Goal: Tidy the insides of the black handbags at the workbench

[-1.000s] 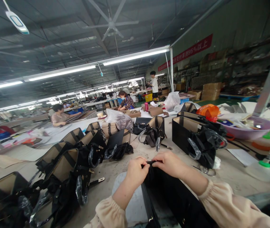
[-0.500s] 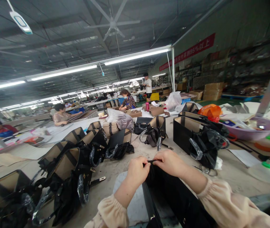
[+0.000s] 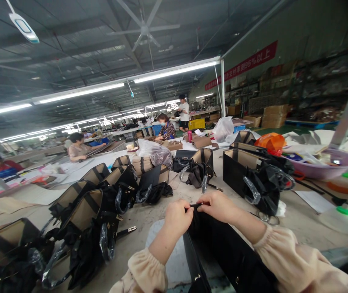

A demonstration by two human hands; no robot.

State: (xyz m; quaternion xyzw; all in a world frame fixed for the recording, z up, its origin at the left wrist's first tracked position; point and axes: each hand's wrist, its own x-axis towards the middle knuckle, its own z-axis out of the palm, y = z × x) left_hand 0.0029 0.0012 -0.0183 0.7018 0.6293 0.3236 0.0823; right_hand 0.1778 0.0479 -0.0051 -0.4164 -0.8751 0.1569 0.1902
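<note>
Directly before me is a black bag [image 3: 223, 248], its far top edge raised between my hands and its body running toward the lower right. My left hand [image 3: 178, 219] pinches that edge, fingers curled in. Close on the right, my right hand [image 3: 218, 206] grips the same edge between thumb and fingers. Only a narrow stretch of black edge shows between the two hands. Small metal fittings glint low on the bag. Beneath my left forearm lies a pale sheet [image 3: 174, 256] on the table.
Several black bags with beige insides, such as one bag [image 3: 84, 211], crowd the left. Another black bag [image 3: 238, 171] stands right of centre. Farther right are a purple basin [image 3: 323, 169], a bottle with a green cap [image 3: 339, 219] and scissors [image 3: 267, 218]. Co-workers sit across the table.
My hands keep their hold on the bag's edge with hardly any movement. In the background, the standing person has shifted slightly left.
</note>
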